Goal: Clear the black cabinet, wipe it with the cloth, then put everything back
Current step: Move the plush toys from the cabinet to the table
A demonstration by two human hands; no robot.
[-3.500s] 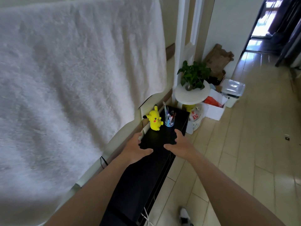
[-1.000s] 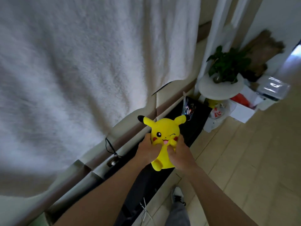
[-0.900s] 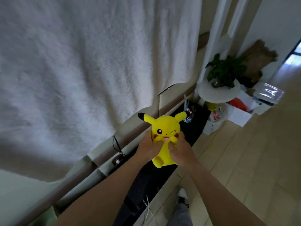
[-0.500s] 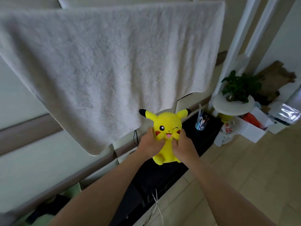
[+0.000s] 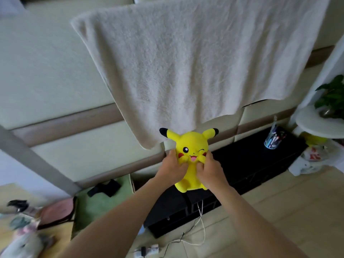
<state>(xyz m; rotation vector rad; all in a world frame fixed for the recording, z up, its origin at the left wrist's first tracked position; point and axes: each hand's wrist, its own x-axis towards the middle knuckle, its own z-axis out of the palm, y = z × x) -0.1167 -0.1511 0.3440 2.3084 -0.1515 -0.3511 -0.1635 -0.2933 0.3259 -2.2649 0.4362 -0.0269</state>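
Note:
I hold a yellow plush toy [image 5: 191, 146] upright above the left part of the low black cabinet [image 5: 242, 161]. My left hand [image 5: 172, 168] grips its left side and my right hand [image 5: 211, 169] grips its right side, thumbs pressed into its chest. A clear cup of pens [image 5: 273, 138] stands on the cabinet's far right end. A big white fluffy cloth [image 5: 195, 62] hangs over the wall panel behind the cabinet.
A round white stand [image 5: 320, 127] with a green plant [image 5: 333, 95] sits right of the cabinet, bags beneath it. A green box [image 5: 100, 203] with a black item lies left of the cabinet. White and black cables [image 5: 195, 233] trail on the floor.
My hands took hold of the plush toy and lifted it off the cabinet. My view has swung left, bringing the green box and clutter at the left into sight.

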